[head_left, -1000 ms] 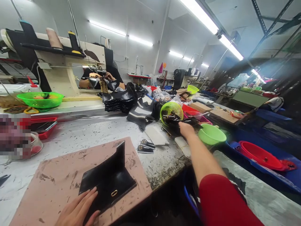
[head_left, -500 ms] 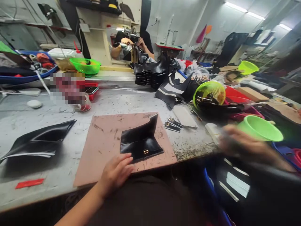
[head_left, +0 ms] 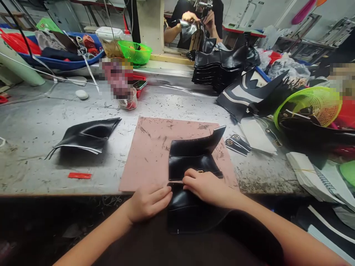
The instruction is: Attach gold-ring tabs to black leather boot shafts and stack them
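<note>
A black leather piece hangs over the table's front edge toward my lap. My left hand pinches its upper left corner between thumb and fingers. My right hand, fingers curled, grips the top edge further right. Just beyond, a folded black leather boot upper lies on the pink board, one flap standing up. Its gold buckle is partly covered by my right hand. The two leather edges lie close together; whether they touch is hard to tell.
Another black leather upper and a red strip lie left. Small buckled straps, a yellow basket and white bundled pieces are right. Stacked uppers stand behind; a co-worker's hands work at a machine.
My right hand has come from the far right to the board's front edge. A second leather piece is now between both hands. My left hand has left the upper on the board.
</note>
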The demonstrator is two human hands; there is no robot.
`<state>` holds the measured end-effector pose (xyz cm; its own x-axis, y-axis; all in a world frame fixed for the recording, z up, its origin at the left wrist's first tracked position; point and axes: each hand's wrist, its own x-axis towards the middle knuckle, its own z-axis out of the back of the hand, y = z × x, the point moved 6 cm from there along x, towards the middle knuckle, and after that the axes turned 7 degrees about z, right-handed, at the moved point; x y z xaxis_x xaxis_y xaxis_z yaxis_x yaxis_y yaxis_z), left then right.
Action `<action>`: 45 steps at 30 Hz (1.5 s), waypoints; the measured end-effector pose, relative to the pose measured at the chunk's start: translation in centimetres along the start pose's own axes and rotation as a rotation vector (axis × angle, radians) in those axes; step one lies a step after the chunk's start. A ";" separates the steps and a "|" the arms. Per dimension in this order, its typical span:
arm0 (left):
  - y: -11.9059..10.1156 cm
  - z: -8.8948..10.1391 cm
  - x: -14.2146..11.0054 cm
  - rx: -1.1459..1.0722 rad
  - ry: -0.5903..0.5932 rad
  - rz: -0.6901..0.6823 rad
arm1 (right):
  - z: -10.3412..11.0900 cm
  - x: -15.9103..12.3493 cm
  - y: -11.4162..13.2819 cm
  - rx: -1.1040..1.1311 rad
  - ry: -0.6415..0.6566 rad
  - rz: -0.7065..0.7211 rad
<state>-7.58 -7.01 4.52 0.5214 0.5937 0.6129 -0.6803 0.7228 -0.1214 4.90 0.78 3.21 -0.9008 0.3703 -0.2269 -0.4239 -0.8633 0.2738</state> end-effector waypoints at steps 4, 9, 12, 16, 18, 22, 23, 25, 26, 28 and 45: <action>0.6 -0.3 -0.6 0.057 0.029 0.021 | -0.7 1.3 0.0 -0.080 -0.001 -0.002; 1.0 -0.7 -1.2 0.045 0.031 0.052 | -0.9 1.7 0.2 -0.093 -0.034 -0.007; 1.2 -1.0 -1.4 0.052 0.042 0.067 | -0.9 1.8 0.2 -0.084 -0.030 -0.014; 1.3 -1.1 -1.3 0.081 0.033 0.075 | -1.1 2.0 0.0 -0.081 -0.006 -0.028; 1.3 -1.2 -1.3 0.078 0.035 0.081 | -1.2 2.1 0.0 -0.083 0.001 -0.031; 1.4 -1.4 -1.3 0.063 0.054 0.092 | -1.3 2.1 -0.1 -0.081 0.021 -0.040; 1.4 -1.5 -1.4 0.072 0.062 0.098 | -1.3 2.1 -0.1 -0.080 0.028 -0.043; 1.4 -1.8 -1.5 0.108 0.115 0.096 | -1.3 2.1 -0.1 -0.084 0.035 -0.042; 1.3 -2.1 -1.6 0.133 0.162 0.086 | -1.4 2.1 -0.1 -0.086 0.036 -0.038; 0.9 -2.6 -1.9 0.184 0.261 0.050 | -1.4 2.1 0.0 -0.092 0.027 -0.031; 0.2 -2.9 0.7 0.340 0.253 0.015 | 0.1 -4.1 -3.1 -0.132 -0.398 -0.087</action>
<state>-5.89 -5.41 2.66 0.5911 0.7020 0.3973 -0.7980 0.5805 0.1615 9.86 1.95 3.40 -0.8394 0.5247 0.1420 -0.5073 -0.8500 0.1420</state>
